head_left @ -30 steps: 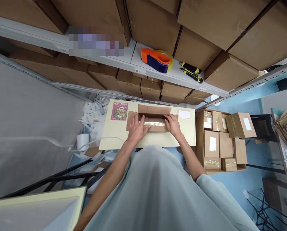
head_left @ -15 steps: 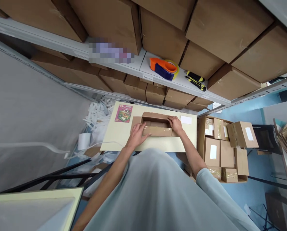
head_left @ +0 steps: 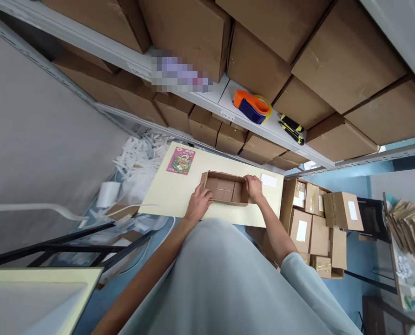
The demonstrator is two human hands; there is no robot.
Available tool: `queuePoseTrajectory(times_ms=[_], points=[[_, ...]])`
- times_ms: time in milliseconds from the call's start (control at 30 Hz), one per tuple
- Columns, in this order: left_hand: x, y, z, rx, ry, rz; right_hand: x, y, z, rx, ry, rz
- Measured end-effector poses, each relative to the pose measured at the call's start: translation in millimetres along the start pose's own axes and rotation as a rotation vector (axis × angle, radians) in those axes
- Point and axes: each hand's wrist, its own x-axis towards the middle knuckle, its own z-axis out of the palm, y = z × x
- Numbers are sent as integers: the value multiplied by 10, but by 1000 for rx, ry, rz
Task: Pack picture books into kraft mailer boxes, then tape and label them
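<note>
An open cardboard box (head_left: 224,201), long and shallow with its inner bottom showing, lies on the pale yellow table. My left hand (head_left: 199,203) grips its left end, with fingertips over the rim at the near left corner. At the opposite end, my right hand (head_left: 253,188) is closed around the right wall, its thumb side near the rim. A pink booklet (head_left: 181,161) with a colourful picture lies flat to the left of the box. Just beyond my right hand is a white card or label (head_left: 269,180).
Above the table (head_left: 161,197), a shelf holds an orange and blue tape dispenser (head_left: 252,108), two yellow-black cutters (head_left: 291,129) and large cartons (head_left: 259,65). A big carton (head_left: 287,204) full of small boxes stands right. White packing scraps (head_left: 137,160) lie left.
The box's end flaps, spread outward before, no longer stick out, and its inside shows more. Both hands now grip its ends. The camera view has shifted and tilted slightly.
</note>
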Motion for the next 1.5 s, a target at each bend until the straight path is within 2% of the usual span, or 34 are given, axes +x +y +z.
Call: queuePoseTrajectory(times_ms=[200,333,467,533,633,767,900,1067,1200,1333,1500], points=[[52,-85,-56,-8,30,50,-43,-130,17,-83,104,33],[87,-173,-61,-46,1,46,-44,-212,-2,-91,53,91],[46,-188,-59,-110,4,82,-99,-326,-91,-124,33,19],[-29,-175,-93,-142,33,131,-176,-405,-110,-133,99,-14],[-155,-150,-215,-199,134,169,-361,-534,-96,-152,264,-4],[-237,-208,-491,-269,302,61,-679,-711,-73,-150,376,46],[-254,-495,-767,-315,397,-162,-926,-933,-68,-116,398,1],[-396,-1002,-931,-331,444,-421,-935,-1347,-13,-112,364,-51],[-535,-1217,-924,-343,466,-515,-807,-1701,35,-130,296,-106],[-565,-1221,-897,-360,471,-542,-759,-1859,32,-116,175,-144],[-453,-1016,-866,-373,429,-477,-757,-1773,29,-119,58,-119]])
